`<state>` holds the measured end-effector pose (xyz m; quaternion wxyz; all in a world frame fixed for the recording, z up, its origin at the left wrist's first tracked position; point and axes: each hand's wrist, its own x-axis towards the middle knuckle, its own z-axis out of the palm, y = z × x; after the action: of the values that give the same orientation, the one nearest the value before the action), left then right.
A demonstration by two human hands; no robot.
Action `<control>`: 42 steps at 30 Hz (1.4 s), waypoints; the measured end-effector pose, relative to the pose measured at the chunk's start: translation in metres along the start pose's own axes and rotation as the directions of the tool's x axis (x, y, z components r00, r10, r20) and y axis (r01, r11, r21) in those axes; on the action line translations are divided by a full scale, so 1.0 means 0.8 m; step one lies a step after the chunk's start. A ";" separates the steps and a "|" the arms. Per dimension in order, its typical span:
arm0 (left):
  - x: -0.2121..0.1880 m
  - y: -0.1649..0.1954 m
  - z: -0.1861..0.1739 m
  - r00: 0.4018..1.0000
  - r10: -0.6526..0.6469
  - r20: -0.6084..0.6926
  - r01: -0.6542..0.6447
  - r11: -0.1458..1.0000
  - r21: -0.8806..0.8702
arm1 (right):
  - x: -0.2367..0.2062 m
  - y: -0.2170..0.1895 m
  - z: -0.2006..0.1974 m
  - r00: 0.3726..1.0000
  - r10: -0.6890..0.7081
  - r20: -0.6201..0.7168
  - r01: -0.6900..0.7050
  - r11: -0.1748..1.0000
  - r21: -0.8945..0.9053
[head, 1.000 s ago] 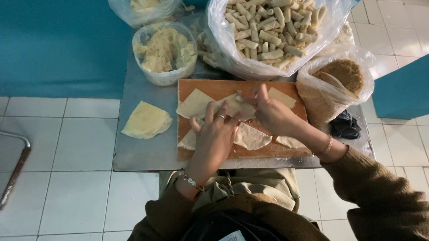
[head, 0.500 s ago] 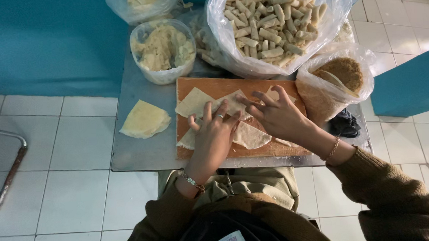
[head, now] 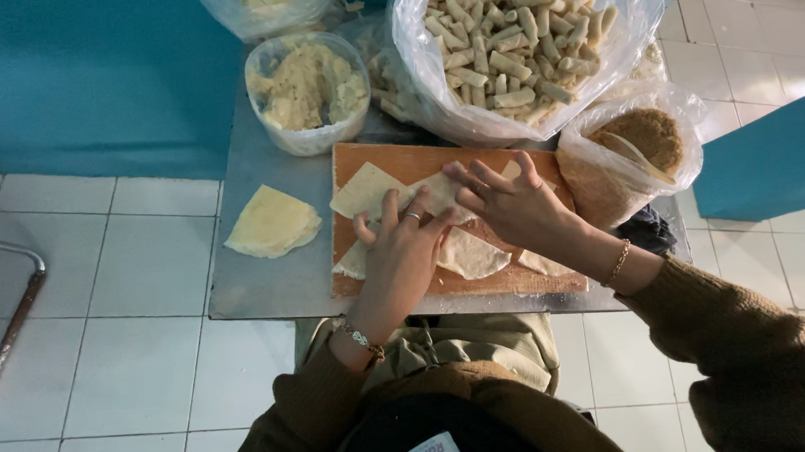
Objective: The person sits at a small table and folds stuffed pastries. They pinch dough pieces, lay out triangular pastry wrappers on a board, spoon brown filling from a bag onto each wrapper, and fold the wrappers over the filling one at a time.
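Observation:
Both hands work over a wooden board (head: 398,157) on a small metal table (head: 271,281). My left hand (head: 403,259) rests flat on thin pale dough sheets (head: 368,187), fingers pointing away from me. My right hand (head: 511,205) lies beside it, fingers spread over the same sheets, pressing a folded piece of dough between the two hands. More dough triangles (head: 471,254) lie under and around the hands.
A stack of dough sheets (head: 272,223) lies left of the board. Behind stand a tub of pale filling (head: 305,85), a big bag of rolled pastries (head: 512,33), a bag of brown crumbs (head: 644,141) and another bag (head: 268,0). A metal chair frame (head: 7,315) stands left.
My hands have lowered from pinching a dough piece above the board to lying flatter on the sheets, the right hand's fingers now spread out.

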<state>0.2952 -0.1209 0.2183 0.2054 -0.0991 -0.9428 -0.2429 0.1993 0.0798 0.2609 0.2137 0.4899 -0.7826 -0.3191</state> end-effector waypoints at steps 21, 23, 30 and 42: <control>-0.077 0.031 -0.033 0.990 0.137 0.041 -0.135 0.990 -0.044 | -0.055 -0.039 -0.068 0.904 0.061 0.424 -0.426 0.230 0.875; -0.079 0.037 -0.032 0.992 0.124 0.034 -0.124 0.992 0.025 | -0.056 -0.048 -0.081 0.915 0.058 0.399 -0.341 0.641 0.688; -0.079 0.042 -0.031 0.993 0.116 0.026 -0.118 0.987 0.110 | -0.055 -0.028 -0.092 0.954 -0.028 0.297 -0.095 0.917 0.388; -0.080 0.038 -0.037 0.990 0.114 0.084 -0.114 0.993 -0.005 | -0.081 -0.010 -0.063 0.993 -0.116 -0.014 0.114 0.931 0.346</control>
<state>0.3713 -0.1150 0.2268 0.1790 -0.1631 -0.9434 -0.2267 0.2649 0.1215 0.2892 0.1027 0.5636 -0.7972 -0.1903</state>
